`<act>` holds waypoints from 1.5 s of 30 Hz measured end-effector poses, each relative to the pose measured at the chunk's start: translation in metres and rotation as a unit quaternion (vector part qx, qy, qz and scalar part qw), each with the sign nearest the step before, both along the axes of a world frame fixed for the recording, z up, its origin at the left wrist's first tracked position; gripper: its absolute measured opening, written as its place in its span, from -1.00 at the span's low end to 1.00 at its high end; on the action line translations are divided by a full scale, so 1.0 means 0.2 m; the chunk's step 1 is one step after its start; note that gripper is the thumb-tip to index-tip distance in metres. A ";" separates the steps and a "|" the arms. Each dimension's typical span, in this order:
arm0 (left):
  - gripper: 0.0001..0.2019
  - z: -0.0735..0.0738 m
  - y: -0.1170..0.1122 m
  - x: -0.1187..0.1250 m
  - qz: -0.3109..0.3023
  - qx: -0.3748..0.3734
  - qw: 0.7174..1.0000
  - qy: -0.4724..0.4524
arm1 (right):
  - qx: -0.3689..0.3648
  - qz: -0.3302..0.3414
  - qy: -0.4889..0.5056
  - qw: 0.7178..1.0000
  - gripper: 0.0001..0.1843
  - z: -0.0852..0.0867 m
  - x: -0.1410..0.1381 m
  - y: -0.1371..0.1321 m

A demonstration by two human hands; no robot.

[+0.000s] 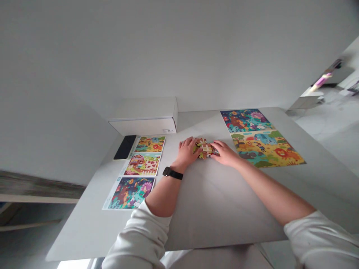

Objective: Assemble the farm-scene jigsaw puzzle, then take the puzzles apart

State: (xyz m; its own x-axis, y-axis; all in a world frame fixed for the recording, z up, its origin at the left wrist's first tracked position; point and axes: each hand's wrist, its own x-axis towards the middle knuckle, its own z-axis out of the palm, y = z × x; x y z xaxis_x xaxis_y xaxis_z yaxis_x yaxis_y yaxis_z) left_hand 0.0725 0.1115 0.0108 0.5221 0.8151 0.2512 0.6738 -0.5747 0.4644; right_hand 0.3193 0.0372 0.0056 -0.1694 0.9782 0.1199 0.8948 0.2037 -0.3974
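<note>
A small heap of colourful jigsaw puzzle pieces lies on the grey table between my two hands. My left hand wraps around the heap's left side, thumb toward the front and fingers curled behind. From the right, my right hand presses its bent fingers against the same pieces. Parts of the heap are hidden under the fingers. Right of my hands lie two picture puzzles, edge to edge: a dark night scene with animals and a yellow savanna scene with lions.
Three printed reference pictures form a column on the left of the table. A black phone lies beside the top one. Behind them a long white box stands against the wall. The table's front edge is close to my body.
</note>
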 end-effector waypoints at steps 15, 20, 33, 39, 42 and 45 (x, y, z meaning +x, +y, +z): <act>-0.43 0.03 -0.07 -0.02 -0.010 -0.004 1.000 0.028 | 0.053 0.043 0.038 0.997 -0.45 -0.01 -0.01 0.06; -0.50 0.06 -0.08 0.00 -0.009 0.008 1.000 0.027 | 0.089 0.014 0.031 0.995 -0.47 0.00 0.01 0.02; -0.39 0.08 -0.09 -0.06 -0.096 0.059 0.992 0.060 | 0.094 0.025 -0.029 0.995 -0.28 0.01 0.05 -0.03; -0.06 0.05 -0.03 -0.09 -0.131 0.051 0.985 0.102 | 0.057 0.081 -0.072 0.992 0.00 -0.03 0.03 0.01; -0.17 0.03 0.02 -0.06 -0.157 0.045 0.982 0.098 | 0.052 0.082 -0.072 0.993 -0.06 -0.05 0.02 0.07; -0.20 0.01 0.09 -0.05 -0.181 0.059 0.979 0.073 | 0.054 0.079 -0.071 0.993 -0.18 -0.06 0.02 0.13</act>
State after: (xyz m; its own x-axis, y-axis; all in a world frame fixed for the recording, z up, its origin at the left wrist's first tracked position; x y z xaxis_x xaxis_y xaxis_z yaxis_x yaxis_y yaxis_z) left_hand 0.0632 0.1290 0.0130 0.8086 0.5401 0.2335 0.4703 -0.8317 0.2951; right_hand 0.3239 0.0628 -0.0071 -0.3433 0.9205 0.1867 0.8933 0.3814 -0.2378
